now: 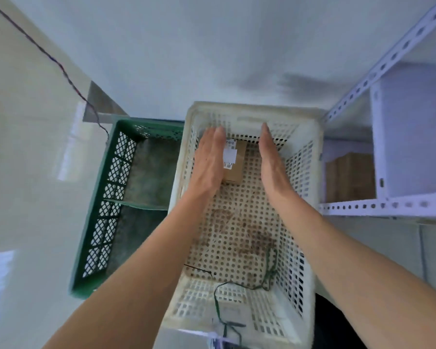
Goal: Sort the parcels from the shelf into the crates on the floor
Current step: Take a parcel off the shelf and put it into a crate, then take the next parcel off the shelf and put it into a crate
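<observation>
Both arms bare, stretched forward and down. Left forearm (136,260) enters from 7 o'clock, right forearm (337,248) from 4 o'clock, and they converge toward 12. Left hand (208,162): flat, fingers straight and together, tips at 12, back of hand showing. Right hand (272,163): on edge, fingers straight, tips at 12, palm facing 9. Hands level with each other and apart, neither gripping.

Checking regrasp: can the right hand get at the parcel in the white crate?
Probably yes. The right hand is open beside the parcel in the white crate, nothing between them; the left hand overlaps only its other edge.
</observation>
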The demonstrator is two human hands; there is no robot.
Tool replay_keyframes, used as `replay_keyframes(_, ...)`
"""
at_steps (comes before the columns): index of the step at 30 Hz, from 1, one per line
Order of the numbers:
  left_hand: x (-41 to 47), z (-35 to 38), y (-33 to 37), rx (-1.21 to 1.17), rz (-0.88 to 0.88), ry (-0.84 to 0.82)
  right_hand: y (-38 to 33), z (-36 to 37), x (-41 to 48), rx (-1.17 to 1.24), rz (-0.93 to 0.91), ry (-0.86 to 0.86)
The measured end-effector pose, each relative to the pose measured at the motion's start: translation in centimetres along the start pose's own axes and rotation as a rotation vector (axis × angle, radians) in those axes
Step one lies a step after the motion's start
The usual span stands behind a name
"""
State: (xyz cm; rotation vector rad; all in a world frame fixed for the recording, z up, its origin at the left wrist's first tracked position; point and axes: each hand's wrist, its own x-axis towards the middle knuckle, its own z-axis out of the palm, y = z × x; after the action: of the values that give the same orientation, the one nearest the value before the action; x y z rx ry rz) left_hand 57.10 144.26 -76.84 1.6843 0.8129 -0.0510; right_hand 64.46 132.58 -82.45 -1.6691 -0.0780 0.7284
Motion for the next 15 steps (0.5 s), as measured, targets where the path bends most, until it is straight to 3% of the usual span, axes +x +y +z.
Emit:
replay_keyframes(9,-17.9,-8.5,22.2,-0.062,0.209,-0.063,-25.7,1.4,-18.0,0.041,-0.261,0.052)
replay_keyframes(15,-29.2,-10.6,32.2,-0.131,0.328,-0.098,-37.2,-0.2,-28.8,0.060,-0.401,0.074)
